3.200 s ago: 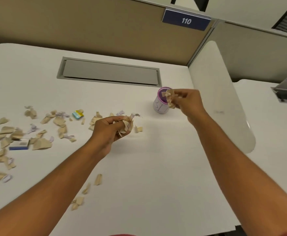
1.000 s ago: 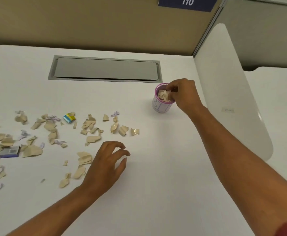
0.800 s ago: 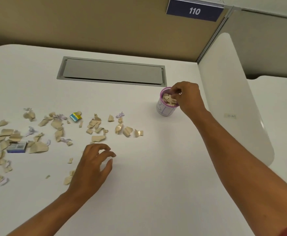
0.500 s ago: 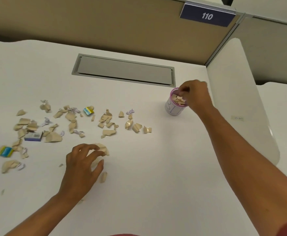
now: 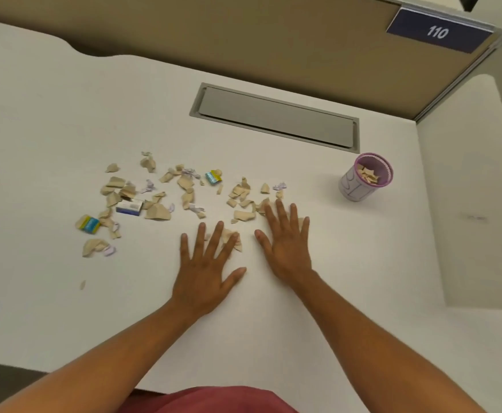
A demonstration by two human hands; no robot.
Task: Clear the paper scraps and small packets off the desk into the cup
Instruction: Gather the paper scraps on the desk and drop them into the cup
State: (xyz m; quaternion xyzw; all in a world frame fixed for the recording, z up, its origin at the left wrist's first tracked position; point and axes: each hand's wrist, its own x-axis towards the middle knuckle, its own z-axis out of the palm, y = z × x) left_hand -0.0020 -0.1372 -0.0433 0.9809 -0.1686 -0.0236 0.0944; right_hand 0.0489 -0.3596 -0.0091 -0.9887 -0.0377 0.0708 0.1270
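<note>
Tan paper scraps lie scattered over the left and middle of the white desk, mixed with small packets: a blue-and-white one, a teal one and a yellow-teal one. The purple-rimmed cup stands at the right, part filled with scraps. My left hand lies flat, fingers spread, its fingertips over a few scraps. My right hand lies flat beside it, fingertips resting on scraps near the pile's right end. Neither hand holds anything.
A grey recessed cable tray runs along the back of the desk. A tan partition wall with a blue "110" sign stands behind. A white divider panel rises at the right, close to the cup.
My right hand has left the cup and come down flat on the desk beside the left. The left hand has flattened with fingers spread. The view has shifted left.
</note>
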